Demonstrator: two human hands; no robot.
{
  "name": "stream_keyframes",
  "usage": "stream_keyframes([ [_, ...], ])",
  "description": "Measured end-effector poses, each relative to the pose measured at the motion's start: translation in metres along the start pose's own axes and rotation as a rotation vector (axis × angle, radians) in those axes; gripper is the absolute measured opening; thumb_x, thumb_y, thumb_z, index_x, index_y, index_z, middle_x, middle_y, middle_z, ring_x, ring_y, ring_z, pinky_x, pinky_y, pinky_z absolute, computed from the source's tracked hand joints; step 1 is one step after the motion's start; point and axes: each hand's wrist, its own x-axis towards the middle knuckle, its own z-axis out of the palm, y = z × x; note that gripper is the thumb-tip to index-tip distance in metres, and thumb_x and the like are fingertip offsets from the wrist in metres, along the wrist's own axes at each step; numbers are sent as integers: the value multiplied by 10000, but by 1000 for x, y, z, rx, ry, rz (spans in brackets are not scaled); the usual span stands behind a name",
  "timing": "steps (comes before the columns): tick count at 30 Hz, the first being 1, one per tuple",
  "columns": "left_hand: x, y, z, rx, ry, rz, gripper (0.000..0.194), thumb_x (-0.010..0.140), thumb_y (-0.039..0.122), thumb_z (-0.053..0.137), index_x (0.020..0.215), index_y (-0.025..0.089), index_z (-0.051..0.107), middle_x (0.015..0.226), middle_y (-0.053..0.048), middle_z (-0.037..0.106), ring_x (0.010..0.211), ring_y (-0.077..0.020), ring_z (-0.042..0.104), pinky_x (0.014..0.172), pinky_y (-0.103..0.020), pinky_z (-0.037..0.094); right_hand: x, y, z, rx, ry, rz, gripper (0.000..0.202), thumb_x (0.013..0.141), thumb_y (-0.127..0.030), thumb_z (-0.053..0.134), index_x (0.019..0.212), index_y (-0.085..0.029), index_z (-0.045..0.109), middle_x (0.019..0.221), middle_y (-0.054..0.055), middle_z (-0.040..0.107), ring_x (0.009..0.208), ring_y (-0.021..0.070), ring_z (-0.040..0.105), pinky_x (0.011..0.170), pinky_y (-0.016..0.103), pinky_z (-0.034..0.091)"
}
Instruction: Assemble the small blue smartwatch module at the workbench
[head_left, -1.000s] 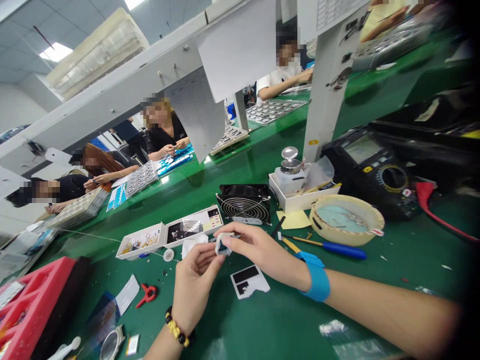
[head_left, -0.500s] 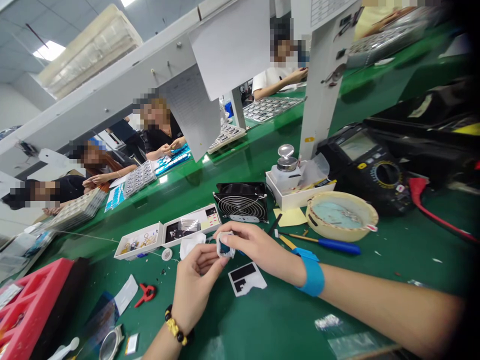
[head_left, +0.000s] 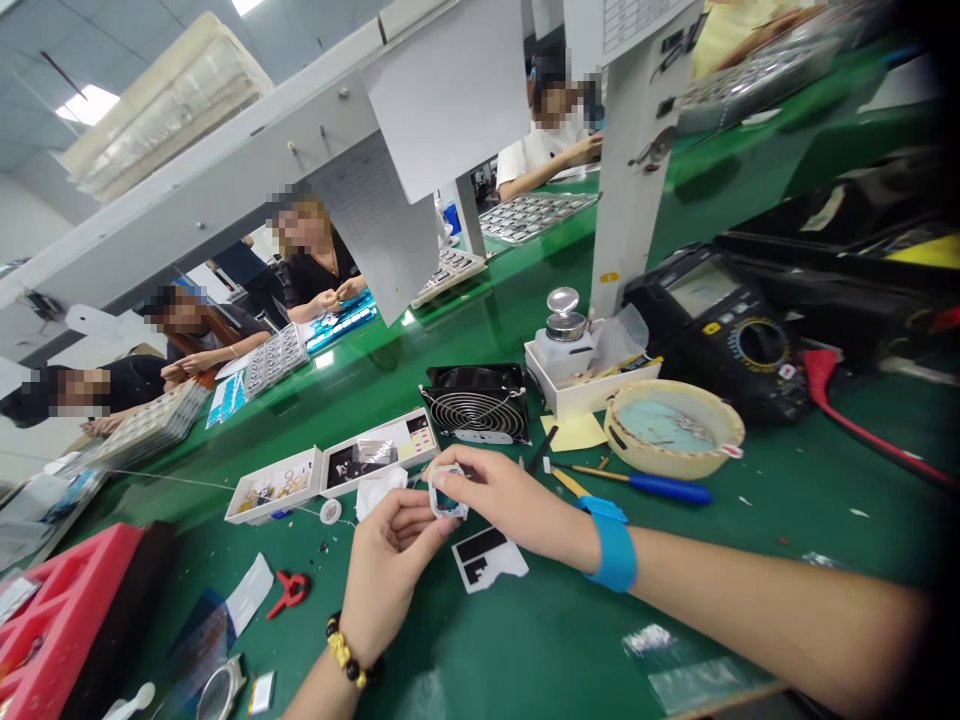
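Currently your bench is a green mat point(head_left: 525, 640) crowded at every edge. Far right sits a black multimeter point(head_left: 720, 330) with a red lead point(head_left: 847, 410) trailing toward you. Left of it: a round beige dish point(head_left: 673, 427), a white tray with a capped dispenser bottle point(head_left: 564, 335), and a small black fan point(head_left: 475, 402) facing you. Near left, a red tray point(head_left: 67, 610) takes the corner. Two white parts boxes point(head_left: 334, 470) lie just beyond your hands; a blue-handled screwdriver point(head_left: 652, 487) lies right of them, well apart from your wrist.

Both hands meet above the mat, lifted, likely to bring the work close to your eyes. Your left hand point(head_left: 390, 580) cradles a small white square frame point(head_left: 448, 493) from below, fingers curled under it; your right hand point(head_left: 510, 500) pinches its top edge with thumb and forefinger. A black-and-white card point(head_left: 487, 558) lies directly beneath, a red clip point(head_left: 289, 592) nearer left.

Nothing stands between your hands and the boxes. Co-workers sit along the far left side.
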Motion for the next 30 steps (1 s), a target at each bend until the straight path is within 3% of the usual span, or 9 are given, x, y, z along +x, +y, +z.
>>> stream_keyframes([
  [14, -1, -1, 1, 5, -9, -62, 535, 771, 514, 859, 1035, 116, 618, 966, -107, 732, 912, -175, 708, 865, -226, 572, -2, 6, 0, -96, 24, 19, 272, 881, -415, 574, 959, -169, 662, 894, 21, 637, 817, 256, 559, 683, 305, 425],
  [21, 1, 2, 1, -26, -8, -50, 518, 773, 496, 864, 1015, 108, 621, 907, -88, 730, 855, -137, 700, 824, -179, 569, -2, 6, 0, -67, 19, 12, 91, 921, -169, 610, 994, -169, 665, 945, 6, 644, 861, 237, 559, 694, 266, 449],
  [26, 2, 3, 4, -37, -19, -31, 488, 787, 484, 854, 1008, 112, 627, 887, -83, 728, 823, -127, 697, 800, -172, 570, -5, -4, 2, -87, 21, 62, 195, 947, 19, 637, 1005, -165, 666, 947, -28, 650, 866, 205, 574, 707, 241, 458],
  [30, 2, 2, -4, -23, 2, -34, 484, 789, 487, 848, 1009, 116, 629, 903, -96, 730, 839, -146, 705, 820, -202, 580, -3, -2, 0, -92, 4, 63, 272, 946, 88, 660, 1039, -166, 674, 975, -39, 659, 893, 195, 583, 744, 231, 461],
])
